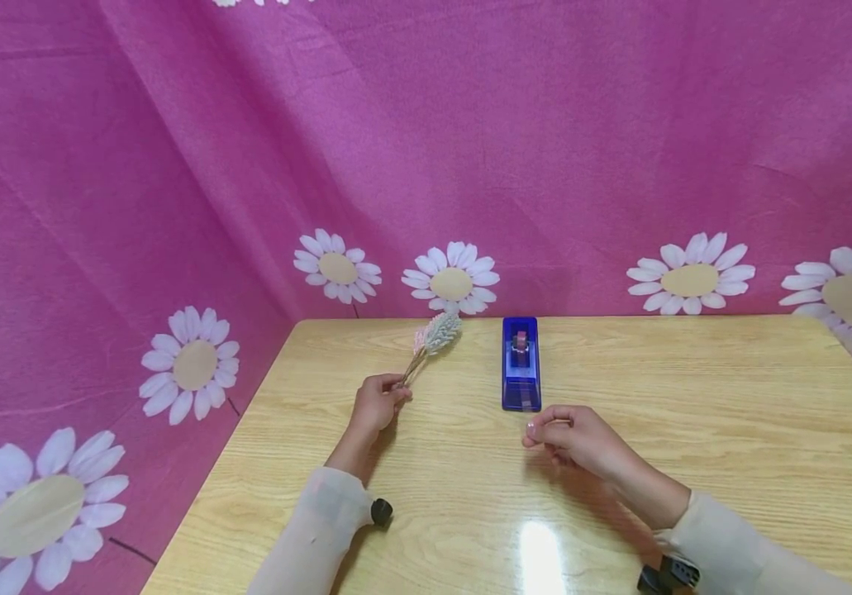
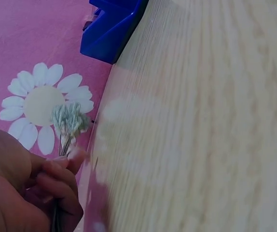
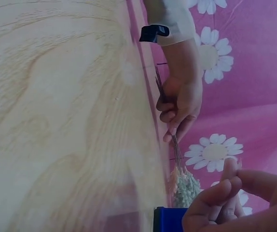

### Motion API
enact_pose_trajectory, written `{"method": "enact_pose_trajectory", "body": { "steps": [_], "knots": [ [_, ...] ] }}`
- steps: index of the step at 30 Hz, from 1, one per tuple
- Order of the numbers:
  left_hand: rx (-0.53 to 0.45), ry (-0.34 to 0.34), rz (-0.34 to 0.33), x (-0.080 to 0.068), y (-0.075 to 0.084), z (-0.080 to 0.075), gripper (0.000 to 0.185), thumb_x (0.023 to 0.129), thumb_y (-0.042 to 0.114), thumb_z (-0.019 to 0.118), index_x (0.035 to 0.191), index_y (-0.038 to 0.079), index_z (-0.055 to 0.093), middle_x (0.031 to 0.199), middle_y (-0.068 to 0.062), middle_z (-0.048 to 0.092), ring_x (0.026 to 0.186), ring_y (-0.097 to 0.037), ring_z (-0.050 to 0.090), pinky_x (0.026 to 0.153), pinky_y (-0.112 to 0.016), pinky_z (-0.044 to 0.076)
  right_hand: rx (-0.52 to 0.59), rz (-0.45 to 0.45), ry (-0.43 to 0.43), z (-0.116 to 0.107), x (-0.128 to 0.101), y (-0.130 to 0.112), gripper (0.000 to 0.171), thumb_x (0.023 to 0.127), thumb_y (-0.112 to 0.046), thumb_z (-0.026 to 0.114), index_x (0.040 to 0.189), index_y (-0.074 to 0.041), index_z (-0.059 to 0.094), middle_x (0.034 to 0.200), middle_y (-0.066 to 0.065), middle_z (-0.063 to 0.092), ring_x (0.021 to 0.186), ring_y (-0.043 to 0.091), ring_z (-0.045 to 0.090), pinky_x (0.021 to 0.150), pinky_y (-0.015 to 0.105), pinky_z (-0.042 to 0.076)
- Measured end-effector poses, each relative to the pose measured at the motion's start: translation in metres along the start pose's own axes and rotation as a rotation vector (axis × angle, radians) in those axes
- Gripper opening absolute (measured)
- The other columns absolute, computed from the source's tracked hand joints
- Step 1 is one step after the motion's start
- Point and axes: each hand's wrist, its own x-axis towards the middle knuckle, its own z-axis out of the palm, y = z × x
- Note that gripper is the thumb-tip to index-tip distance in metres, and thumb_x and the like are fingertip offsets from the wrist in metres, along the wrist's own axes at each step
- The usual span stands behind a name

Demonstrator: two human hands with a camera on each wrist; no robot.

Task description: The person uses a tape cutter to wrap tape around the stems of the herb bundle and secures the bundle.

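My left hand grips the thin brown stems of a small bunch of dried-looking flowers. Their fluffy heads are pale green and pink and point away from me; the left wrist view shows mostly the green head. Toward the table's back edge stands a blue tape dispenser with a roll inside. Just in front of it, my right hand pinches the end of a clear tape strip between thumb and forefinger. The strip is nearly invisible; a tiny glint of tape shows at the fingertips.
Both hands are over a light wood-grain table. A magenta cloth printed with white daisies hangs behind it and along the left side. Each sleeve carries a black wrist device, such as the left one.
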Motion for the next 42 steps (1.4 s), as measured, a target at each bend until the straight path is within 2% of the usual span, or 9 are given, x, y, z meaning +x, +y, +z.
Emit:
{"method": "enact_pose_trajectory", "body": {
  "steps": [3,8,11,13,15,18,26,31,42],
  "knots": [
    [0.025,0.002,0.018,0.000,0.000,-0.003,0.027,0.100,0.003,0.065,0.125,-0.008,0.068,0.101,-0.015,0.075,0.090,-0.018,0.071,0.072,-0.021,0.052,-0.004,-0.002,0.007,0.000,0.000,-0.004,0.017,0.098,-0.015,0.068,0.104,0.001,0.069,0.092,0.004,0.078,0.071,0.010,0.056,0.060,0.025,0.049],
    [0.013,-0.020,0.057,-0.003,0.004,-0.008,0.025,0.105,0.002,0.057,0.123,-0.010,0.068,0.095,-0.016,0.077,0.095,-0.030,0.075,0.072,-0.025,0.051,0.000,0.006,0.024,-0.001,0.000,-0.013,0.017,0.099,-0.015,0.068,0.105,0.001,0.069,0.093,0.003,0.078,0.073,0.011,0.055,0.061,0.026,0.048],
    [0.024,-0.037,0.081,-0.005,0.009,-0.012,0.025,0.106,0.003,0.054,0.122,-0.011,0.068,0.095,-0.017,0.077,0.091,-0.021,0.074,0.069,-0.023,0.047,0.022,0.005,0.026,-0.002,0.000,-0.020,0.015,0.099,-0.015,0.069,0.104,-0.001,0.069,0.093,0.002,0.077,0.073,0.010,0.054,0.063,0.026,0.049],
    [0.017,-0.060,0.085,-0.005,0.012,-0.016,0.024,0.106,0.002,0.053,0.120,-0.012,0.067,0.096,-0.018,0.077,0.075,-0.013,0.066,0.063,-0.021,0.044,0.050,0.001,0.020,-0.003,0.000,-0.025,0.013,0.098,-0.015,0.069,0.102,-0.002,0.068,0.092,0.002,0.077,0.073,0.010,0.054,0.064,0.025,0.050],
    [0.015,-0.082,0.092,-0.005,0.014,-0.021,0.022,0.105,0.001,0.054,0.117,-0.012,0.067,0.095,-0.019,0.077,0.061,-0.005,0.051,0.053,-0.020,0.036,0.080,-0.006,0.012,-0.004,0.001,-0.030,0.012,0.099,-0.014,0.069,0.101,-0.002,0.067,0.092,0.003,0.077,0.073,0.009,0.054,0.065,0.025,0.051],
    [-0.008,-0.127,0.097,-0.005,0.017,-0.028,0.020,0.105,0.001,0.054,0.114,-0.013,0.065,0.092,-0.019,0.077,0.051,-0.007,0.033,0.049,-0.021,0.031,0.102,-0.014,0.009,-0.006,0.002,-0.037,0.010,0.100,-0.012,0.066,0.102,-0.002,0.067,0.092,0.003,0.076,0.074,0.010,0.055,0.067,0.026,0.052],
    [0.024,-0.231,0.162,-0.008,0.031,-0.045,0.015,0.104,0.004,0.059,0.104,-0.006,0.071,0.087,-0.012,0.077,0.054,-0.008,0.035,0.051,-0.020,0.032,0.108,-0.060,0.021,-0.014,0.006,-0.056,0.011,0.102,-0.010,0.063,0.105,-0.001,0.068,0.091,0.000,0.075,0.076,0.009,0.056,0.070,0.026,0.052],
    [0.062,-0.299,0.218,-0.009,0.037,-0.053,0.017,0.104,0.006,0.061,0.104,-0.006,0.073,0.088,-0.015,0.075,0.059,-0.010,0.039,0.053,-0.022,0.032,0.107,-0.075,0.030,-0.021,0.008,-0.066,0.010,0.102,-0.013,0.064,0.105,-0.004,0.069,0.091,-0.003,0.075,0.078,0.009,0.058,0.071,0.025,0.052],
    [0.114,-0.419,0.264,-0.008,0.047,-0.063,0.016,0.102,0.005,0.062,0.100,-0.002,0.076,0.082,-0.010,0.074,0.063,-0.011,0.043,0.059,-0.022,0.038,0.105,-0.097,0.038,-0.031,0.017,-0.084,0.013,0.104,-0.013,0.062,0.106,-0.002,0.069,0.092,-0.003,0.074,0.077,0.009,0.055,0.071,0.024,0.051]
  ]
}}
